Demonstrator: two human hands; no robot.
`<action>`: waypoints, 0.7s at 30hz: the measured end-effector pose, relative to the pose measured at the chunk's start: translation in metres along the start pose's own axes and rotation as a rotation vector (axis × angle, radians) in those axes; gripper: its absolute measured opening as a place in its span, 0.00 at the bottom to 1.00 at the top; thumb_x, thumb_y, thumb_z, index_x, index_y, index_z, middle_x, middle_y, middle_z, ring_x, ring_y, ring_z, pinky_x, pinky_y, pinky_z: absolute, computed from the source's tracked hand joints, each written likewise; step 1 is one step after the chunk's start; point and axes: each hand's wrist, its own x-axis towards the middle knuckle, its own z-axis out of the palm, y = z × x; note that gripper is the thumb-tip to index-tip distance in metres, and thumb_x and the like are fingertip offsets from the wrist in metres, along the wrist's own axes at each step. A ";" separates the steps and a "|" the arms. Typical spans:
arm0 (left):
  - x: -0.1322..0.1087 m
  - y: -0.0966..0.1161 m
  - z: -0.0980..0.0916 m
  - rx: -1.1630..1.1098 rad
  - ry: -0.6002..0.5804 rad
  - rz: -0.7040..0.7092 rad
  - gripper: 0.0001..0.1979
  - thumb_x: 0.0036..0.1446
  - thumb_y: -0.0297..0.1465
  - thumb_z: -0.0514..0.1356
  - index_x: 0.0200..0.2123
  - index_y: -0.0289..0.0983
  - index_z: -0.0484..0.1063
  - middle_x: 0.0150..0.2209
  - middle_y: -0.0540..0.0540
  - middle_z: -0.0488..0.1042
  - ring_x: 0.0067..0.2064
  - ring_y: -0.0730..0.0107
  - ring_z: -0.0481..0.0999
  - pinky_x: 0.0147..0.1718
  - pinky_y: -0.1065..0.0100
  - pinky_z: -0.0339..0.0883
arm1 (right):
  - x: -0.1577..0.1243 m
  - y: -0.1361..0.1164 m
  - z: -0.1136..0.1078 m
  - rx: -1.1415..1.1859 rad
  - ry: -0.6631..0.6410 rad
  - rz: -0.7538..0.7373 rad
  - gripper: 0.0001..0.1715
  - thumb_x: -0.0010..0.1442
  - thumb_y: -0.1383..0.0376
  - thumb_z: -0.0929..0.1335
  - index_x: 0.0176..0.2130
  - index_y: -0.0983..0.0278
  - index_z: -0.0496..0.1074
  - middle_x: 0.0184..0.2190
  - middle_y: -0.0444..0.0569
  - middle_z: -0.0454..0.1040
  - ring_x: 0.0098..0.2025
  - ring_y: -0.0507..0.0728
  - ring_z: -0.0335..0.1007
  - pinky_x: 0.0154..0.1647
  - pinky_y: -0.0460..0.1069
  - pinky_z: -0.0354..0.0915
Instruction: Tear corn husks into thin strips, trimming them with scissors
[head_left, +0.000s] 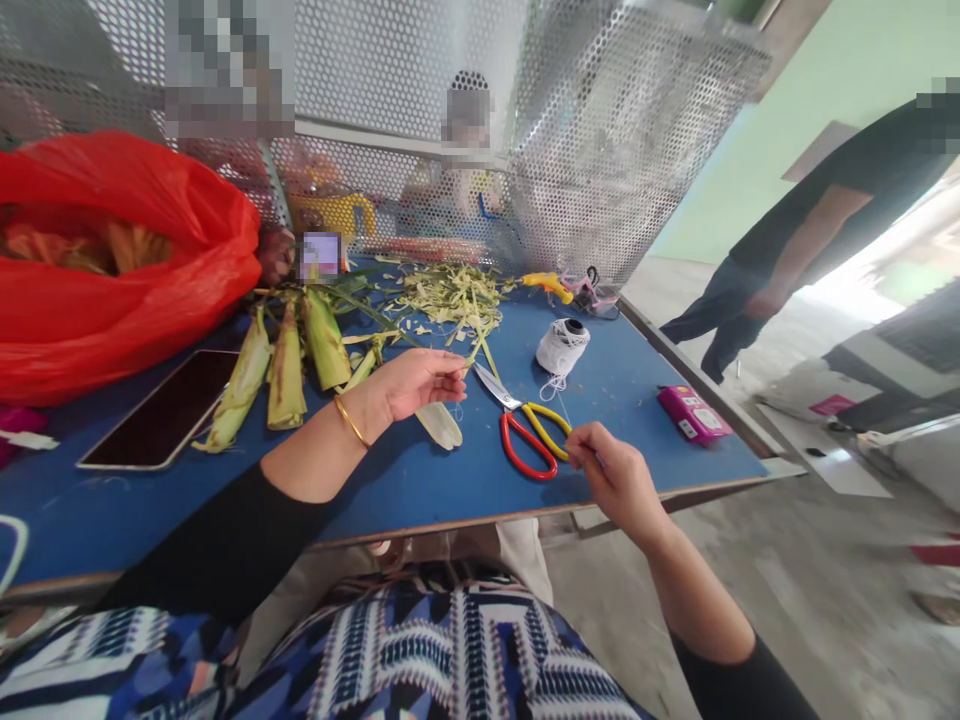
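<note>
Watching remotely, I see the left hand [424, 385] pinching a husk strip [475, 349] mid-frame, its length slanting upward; the right hand [616, 480], fingertips together on something I can't identify, lies lower right, beside the scissors [512, 404].

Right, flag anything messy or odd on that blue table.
Pale green shreds lie scattered toward the back of the blue table, an untidy litter. White thread also lies in loose loops beside its spool, looking slack.
</note>
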 end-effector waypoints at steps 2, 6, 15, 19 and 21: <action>0.000 0.000 0.000 -0.006 0.002 0.004 0.12 0.59 0.20 0.56 0.22 0.31 0.70 0.19 0.50 0.70 0.20 0.76 0.73 0.26 0.71 0.74 | -0.003 -0.010 0.000 -0.047 -0.063 -0.119 0.09 0.63 0.70 0.58 0.31 0.60 0.61 0.23 0.43 0.70 0.23 0.50 0.64 0.26 0.44 0.59; -0.001 0.001 0.000 -0.017 0.005 0.004 0.13 0.59 0.20 0.56 0.22 0.31 0.69 0.19 0.50 0.70 0.20 0.76 0.72 0.26 0.72 0.73 | -0.001 -0.030 0.010 -0.080 -0.163 -0.299 0.11 0.62 0.74 0.58 0.32 0.61 0.61 0.25 0.45 0.71 0.26 0.52 0.65 0.28 0.45 0.59; 0.000 0.004 -0.005 -0.067 0.044 0.018 0.12 0.59 0.19 0.57 0.23 0.31 0.71 0.19 0.49 0.70 0.20 0.76 0.71 0.27 0.71 0.73 | 0.089 -0.038 0.030 -0.178 -0.197 -0.339 0.11 0.63 0.70 0.57 0.32 0.61 0.65 0.26 0.47 0.72 0.28 0.54 0.63 0.33 0.48 0.56; 0.001 0.006 -0.006 -0.076 0.056 0.021 0.11 0.58 0.20 0.59 0.22 0.31 0.70 0.18 0.49 0.70 0.20 0.76 0.71 0.26 0.71 0.72 | 0.168 -0.011 0.025 -0.199 0.008 -0.089 0.11 0.60 0.72 0.59 0.37 0.62 0.68 0.29 0.47 0.75 0.31 0.55 0.67 0.34 0.47 0.58; 0.000 0.007 -0.005 -0.069 0.064 0.024 0.12 0.59 0.20 0.57 0.23 0.30 0.70 0.18 0.49 0.70 0.20 0.76 0.71 0.26 0.71 0.72 | 0.199 0.005 0.020 -0.284 0.074 0.040 0.12 0.59 0.74 0.60 0.38 0.64 0.70 0.30 0.48 0.75 0.33 0.56 0.69 0.36 0.48 0.59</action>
